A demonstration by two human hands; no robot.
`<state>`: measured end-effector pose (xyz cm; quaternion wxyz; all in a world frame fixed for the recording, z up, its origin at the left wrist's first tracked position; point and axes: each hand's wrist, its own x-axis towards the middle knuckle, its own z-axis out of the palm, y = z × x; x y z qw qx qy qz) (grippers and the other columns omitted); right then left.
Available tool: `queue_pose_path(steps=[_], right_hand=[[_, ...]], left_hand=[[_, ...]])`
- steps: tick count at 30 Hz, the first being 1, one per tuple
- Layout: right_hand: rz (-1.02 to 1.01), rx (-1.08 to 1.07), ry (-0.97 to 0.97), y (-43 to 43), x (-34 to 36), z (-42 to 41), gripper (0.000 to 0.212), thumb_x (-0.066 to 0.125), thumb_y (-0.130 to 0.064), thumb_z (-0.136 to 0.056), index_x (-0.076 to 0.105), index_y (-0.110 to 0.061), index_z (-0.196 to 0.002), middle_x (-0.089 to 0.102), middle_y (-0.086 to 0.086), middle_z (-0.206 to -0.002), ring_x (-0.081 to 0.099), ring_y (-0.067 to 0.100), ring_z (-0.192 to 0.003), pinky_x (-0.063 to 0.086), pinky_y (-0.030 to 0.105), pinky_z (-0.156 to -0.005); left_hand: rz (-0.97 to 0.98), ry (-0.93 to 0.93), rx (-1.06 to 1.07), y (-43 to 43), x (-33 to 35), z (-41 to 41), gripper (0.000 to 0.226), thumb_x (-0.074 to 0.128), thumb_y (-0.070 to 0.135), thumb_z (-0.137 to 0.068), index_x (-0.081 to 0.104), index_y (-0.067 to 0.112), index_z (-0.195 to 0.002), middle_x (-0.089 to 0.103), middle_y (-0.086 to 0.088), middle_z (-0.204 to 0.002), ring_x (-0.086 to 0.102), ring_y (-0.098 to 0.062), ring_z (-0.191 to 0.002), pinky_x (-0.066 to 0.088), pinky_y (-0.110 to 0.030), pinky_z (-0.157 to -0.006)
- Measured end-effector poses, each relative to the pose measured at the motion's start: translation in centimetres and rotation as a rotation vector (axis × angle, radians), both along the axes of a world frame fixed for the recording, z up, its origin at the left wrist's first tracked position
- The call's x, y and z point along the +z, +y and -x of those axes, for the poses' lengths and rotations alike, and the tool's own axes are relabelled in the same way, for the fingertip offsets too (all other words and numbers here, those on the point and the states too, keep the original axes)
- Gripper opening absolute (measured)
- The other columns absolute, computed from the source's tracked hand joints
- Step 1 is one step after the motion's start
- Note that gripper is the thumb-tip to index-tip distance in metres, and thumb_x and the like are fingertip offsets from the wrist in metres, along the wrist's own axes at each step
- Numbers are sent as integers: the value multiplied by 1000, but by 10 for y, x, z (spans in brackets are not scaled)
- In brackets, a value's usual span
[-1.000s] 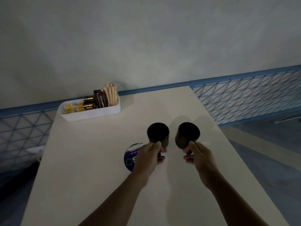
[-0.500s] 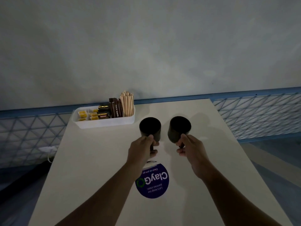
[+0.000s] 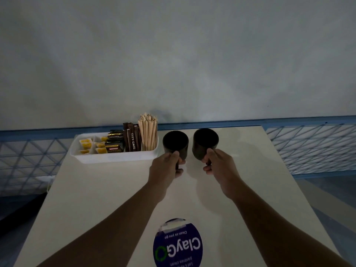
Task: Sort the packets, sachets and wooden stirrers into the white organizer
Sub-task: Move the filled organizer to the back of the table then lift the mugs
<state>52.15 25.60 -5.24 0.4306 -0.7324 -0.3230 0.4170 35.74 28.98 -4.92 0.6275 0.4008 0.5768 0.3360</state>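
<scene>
Head view: held cups (image 3: 175, 144) have moved beside the organizer (image 3: 115, 158).

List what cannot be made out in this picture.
Head view:
1. Insides of left black cup and right black cup: too dark.
2. Cup handles: mostly covered by left hand and right hand.
3. Lower ends of wooden stirrers: behind white organizer wall.
4. ClayGo sticker: cut off by bottom edge.

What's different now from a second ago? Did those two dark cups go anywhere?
The left hand and right hand carried the left cup and right cup forward over the table, past the round sticker, up beside the white organizer. Both keep gripping the cups. The organizer's packets, sachets and stirrers look unchanged.
</scene>
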Motion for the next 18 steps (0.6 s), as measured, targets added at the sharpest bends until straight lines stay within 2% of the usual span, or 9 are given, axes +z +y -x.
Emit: queue_pose_path(steps=[3,9,18], right_hand=[[4,13,-12,16,-6,-3,30,49,-34,-99,67,-15,-85,73,4,-89,69,25,-78,58,48,-84],[13,4,10,32,-15,-5,31,51,-35,-97,68,-14,-82,74,5,-88,68,24,-73,58,50,-83],[32,0,27,32,-23,-7,29,51,-35,-99,68,-14,-89,73,6,-91,69,26,-82,58,47,-87]], left_hand=[[-15,2,8,16,-6,-2,28,54,32,-99,64,13,-81,74,-9,-100,69,-29,-97,57,-44,-91],[-18,10,14,32,-16,-3,27,55,31,-98,64,13,-81,72,-10,-103,67,-26,-102,57,-46,-91],[-15,32,34,31,-21,-7,29,54,33,-98,63,15,-78,73,-7,-97,68,-28,-98,56,-47,-92]])
